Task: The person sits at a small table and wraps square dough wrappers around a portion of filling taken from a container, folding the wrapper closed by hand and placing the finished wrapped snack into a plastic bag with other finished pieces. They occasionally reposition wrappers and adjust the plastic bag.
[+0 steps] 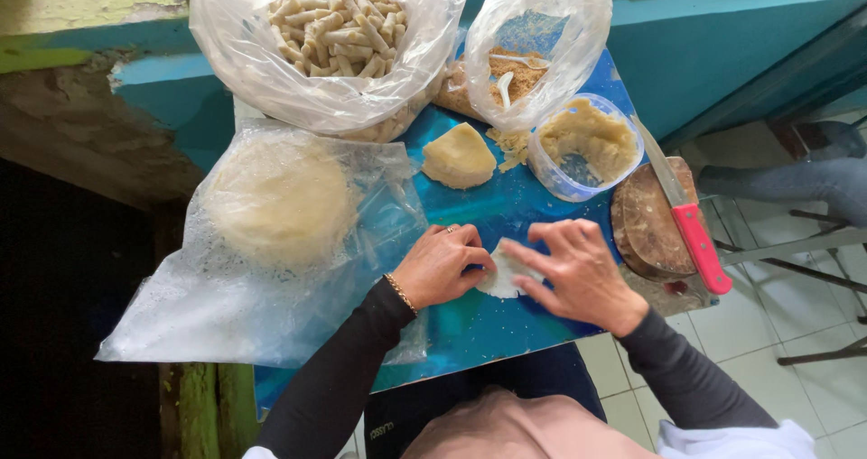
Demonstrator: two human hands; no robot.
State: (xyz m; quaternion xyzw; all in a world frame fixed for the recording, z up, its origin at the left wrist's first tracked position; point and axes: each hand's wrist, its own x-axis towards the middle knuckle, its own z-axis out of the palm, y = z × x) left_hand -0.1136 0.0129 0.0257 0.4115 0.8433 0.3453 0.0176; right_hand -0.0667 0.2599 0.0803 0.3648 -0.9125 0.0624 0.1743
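Under both hands, half-hidden white wrapper [502, 278]

Counted: three plastic bags [325, 44], one knife [688, 215], one tub [585, 148], one dough wedge [459, 157], two hands [442, 265].

Both arms reach forward in dark sleeves; the left hand [440, 265] (bracelet at the wrist) and right hand [578, 274] meet, fingers curled, pinching together.

Bare blue tabletop [506, 208] ahead of the hands, hemmed by wrapper stack [280, 202], dough lump [459, 157], tub [585, 145].
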